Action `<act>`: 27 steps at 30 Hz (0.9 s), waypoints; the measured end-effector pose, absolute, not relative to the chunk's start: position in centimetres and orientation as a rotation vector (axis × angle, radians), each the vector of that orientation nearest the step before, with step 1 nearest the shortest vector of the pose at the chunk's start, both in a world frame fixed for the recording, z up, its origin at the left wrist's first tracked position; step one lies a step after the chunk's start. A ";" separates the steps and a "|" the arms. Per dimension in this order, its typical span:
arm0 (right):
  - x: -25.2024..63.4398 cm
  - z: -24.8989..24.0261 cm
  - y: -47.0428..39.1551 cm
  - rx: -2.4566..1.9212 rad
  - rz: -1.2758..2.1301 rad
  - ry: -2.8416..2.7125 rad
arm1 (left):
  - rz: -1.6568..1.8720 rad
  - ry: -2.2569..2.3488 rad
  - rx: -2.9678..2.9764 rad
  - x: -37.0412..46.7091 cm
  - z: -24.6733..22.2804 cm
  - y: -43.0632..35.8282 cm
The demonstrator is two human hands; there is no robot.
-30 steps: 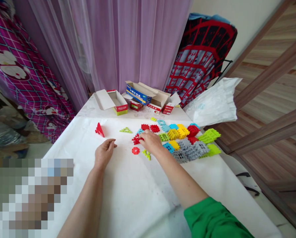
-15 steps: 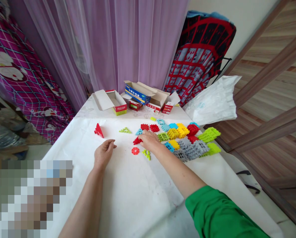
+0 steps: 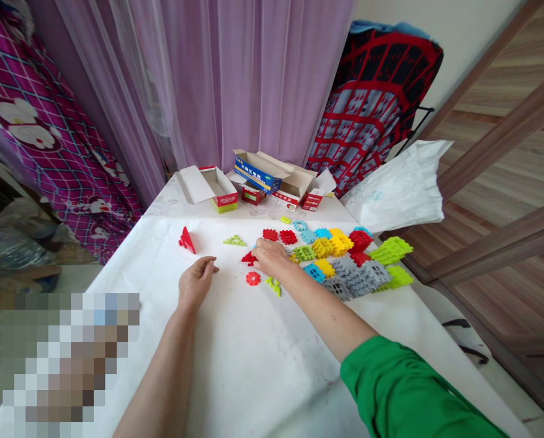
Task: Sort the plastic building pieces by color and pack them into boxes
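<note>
My right hand [image 3: 270, 258] reaches over the middle of the white-covered table, fingers bent down and closed at a small red plastic building piece [image 3: 248, 258]. Under its fingers a light blue piece is mostly covered. Just in front of this hand lie a round red piece [image 3: 253, 278] and a lime green triangular piece [image 3: 273, 285]. My left hand [image 3: 196, 281] rests on the table with curled fingers, and nothing shows in them. Beyond it stand a red cone-like piece [image 3: 188, 240] and, farther right, a flat lime triangle [image 3: 234, 240].
Several stacked toothed blocks sit to the right: grey window pieces [image 3: 351, 274], yellow pieces [image 3: 340, 241] and lime pieces [image 3: 392, 249]. Opened cardboard boxes, including a blue box [image 3: 257, 173], line the back edge. A white plastic bag [image 3: 397, 188] lies at the far right corner.
My right hand has shifted slightly left, and the red piece at its fingertips has moved left too. The light blue piece is now mostly covered. My left hand stays curled; the view has turned slightly.
</note>
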State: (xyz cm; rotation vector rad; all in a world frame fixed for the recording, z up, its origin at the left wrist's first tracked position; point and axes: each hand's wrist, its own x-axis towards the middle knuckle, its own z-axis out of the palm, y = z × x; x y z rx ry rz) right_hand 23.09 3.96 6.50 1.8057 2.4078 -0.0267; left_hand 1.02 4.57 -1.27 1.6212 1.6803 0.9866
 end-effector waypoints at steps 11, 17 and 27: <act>23.8 7.3 3.7 1.843 -0.023 2.361 | 0.975 1.686 1.622 1.1 -0.8 4.4; 24.2 6.2 3.6 1.815 -0.034 2.378 | 0.976 1.682 1.618 1.1 -0.9 4.3; 21.7 6.5 4.2 1.699 0.003 2.468 | 0.967 1.687 1.615 1.1 -0.8 4.4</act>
